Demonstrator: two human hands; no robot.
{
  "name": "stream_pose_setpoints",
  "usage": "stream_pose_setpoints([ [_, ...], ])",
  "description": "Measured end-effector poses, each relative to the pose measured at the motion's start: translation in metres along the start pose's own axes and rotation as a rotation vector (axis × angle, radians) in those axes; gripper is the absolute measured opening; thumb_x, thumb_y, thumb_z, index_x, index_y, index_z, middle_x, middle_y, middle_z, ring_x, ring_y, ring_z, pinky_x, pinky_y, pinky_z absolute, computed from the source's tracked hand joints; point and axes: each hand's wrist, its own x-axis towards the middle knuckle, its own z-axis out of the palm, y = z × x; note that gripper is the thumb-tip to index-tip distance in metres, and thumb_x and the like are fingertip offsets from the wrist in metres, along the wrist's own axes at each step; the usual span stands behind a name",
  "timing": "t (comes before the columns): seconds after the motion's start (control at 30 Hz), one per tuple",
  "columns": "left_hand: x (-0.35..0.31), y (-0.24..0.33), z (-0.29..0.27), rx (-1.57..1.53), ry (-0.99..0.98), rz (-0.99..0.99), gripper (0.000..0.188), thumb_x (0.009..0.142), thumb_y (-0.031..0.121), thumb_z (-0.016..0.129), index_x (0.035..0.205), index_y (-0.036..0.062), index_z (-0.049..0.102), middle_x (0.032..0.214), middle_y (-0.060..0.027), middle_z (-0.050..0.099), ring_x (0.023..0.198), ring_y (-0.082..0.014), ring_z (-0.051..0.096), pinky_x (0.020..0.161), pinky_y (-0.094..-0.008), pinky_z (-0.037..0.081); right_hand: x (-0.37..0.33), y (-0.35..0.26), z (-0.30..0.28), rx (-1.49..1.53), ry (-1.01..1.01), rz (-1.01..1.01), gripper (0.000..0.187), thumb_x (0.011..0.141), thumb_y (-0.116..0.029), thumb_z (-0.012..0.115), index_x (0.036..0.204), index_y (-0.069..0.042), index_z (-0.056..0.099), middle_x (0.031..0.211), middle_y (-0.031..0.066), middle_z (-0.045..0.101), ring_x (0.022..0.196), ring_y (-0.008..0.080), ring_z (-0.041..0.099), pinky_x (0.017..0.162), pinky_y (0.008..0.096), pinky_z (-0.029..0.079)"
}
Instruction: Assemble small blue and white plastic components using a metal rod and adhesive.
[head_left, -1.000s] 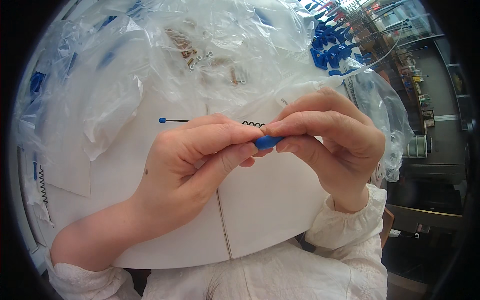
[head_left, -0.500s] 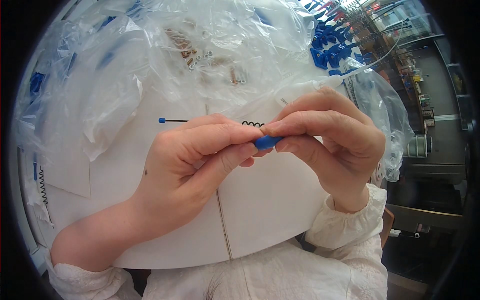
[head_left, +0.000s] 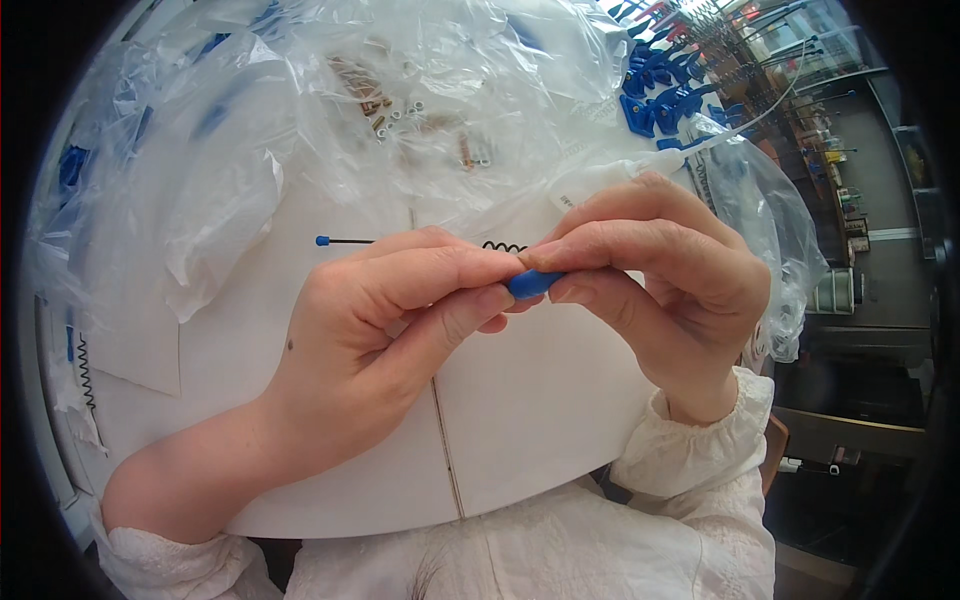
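My left hand (head_left: 380, 330) and my right hand (head_left: 670, 270) meet over the middle of the white table (head_left: 540, 410). Between their fingertips they pinch a small blue plastic piece (head_left: 535, 284), partly covered by the fingers. Just beyond the hands, a short stretch of black coiled spring (head_left: 503, 246) shows. A thin black rod (head_left: 350, 241) with a blue tip (head_left: 322, 241) sticks out past the back of my left hand. The rest of the rod and spring is hidden, so I cannot tell whether they join.
Crumpled clear plastic bags (head_left: 230, 160) cover the far and left table, with small metal fittings (head_left: 385, 115) among them. Several blue plastic parts (head_left: 660, 105) lie far right. A white corded tool (head_left: 620, 175) lies behind my right hand. Another black spring (head_left: 85, 370) is at the left edge.
Almost nothing differs. The hands and the blue piece have shifted very slightly to the left, with the same pinch kept.
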Motion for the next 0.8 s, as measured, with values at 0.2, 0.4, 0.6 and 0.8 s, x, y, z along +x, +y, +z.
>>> stream_pose_setpoints([
  [0.2, -0.0001, -0.0005, -0.0004, 0.01, -0.005, 0.007, 0.021, 0.098, 0.0, 0.056, 0.116, 0.0031, 0.066, 0.104, -0.009, 0.068, 0.089, -0.0136, 0.067, 0.069, -0.0214, 0.049, 0.0005, -0.0002, -0.0001, -0.016, -0.006, -0.004, 0.025, 0.073, 0.008, 0.078, 0.097, 0.002, 0.073, 0.093, 0.0134, 0.068, 0.083, 0.0187, 0.067, 0.065, 0.0244, 0.054],
  [0.4, 0.0, 0.0007, 0.0001, 0.005, -0.004, 0.002, 0.021, 0.098, 0.0, 0.056, 0.116, 0.0032, 0.066, 0.104, -0.0089, 0.067, 0.09, -0.0137, 0.067, 0.069, -0.0216, 0.05, 0.0001, 0.0003, 0.0002, -0.014, 0.0, -0.006, 0.025, 0.073, 0.007, 0.078, 0.097, 0.002, 0.074, 0.093, 0.0133, 0.068, 0.083, 0.0185, 0.067, 0.065, 0.0244, 0.053],
  [0.6, -0.0001, 0.0007, -0.0003, -0.001, -0.006, 0.0, 0.021, 0.098, 0.0, 0.056, 0.116, 0.0037, 0.066, 0.104, -0.0092, 0.067, 0.09, -0.0142, 0.067, 0.069, -0.0217, 0.05, 0.0001, -0.0001, -0.0003, -0.006, -0.005, -0.002, 0.026, 0.073, 0.007, 0.079, 0.098, 0.002, 0.074, 0.093, 0.0133, 0.068, 0.084, 0.0185, 0.067, 0.066, 0.0247, 0.053],
  [0.8, 0.0004, 0.0, 0.0001, 0.002, -0.011, 0.01, 0.022, 0.098, 0.0, 0.056, 0.118, 0.0037, 0.066, 0.104, -0.0097, 0.067, 0.09, -0.0149, 0.067, 0.069, -0.0223, 0.049, -0.0002, -0.0007, -0.0001, 0.011, -0.003, 0.008, 0.026, 0.073, 0.008, 0.078, 0.098, 0.002, 0.074, 0.093, 0.0134, 0.068, 0.084, 0.0184, 0.066, 0.067, 0.0246, 0.052],
])
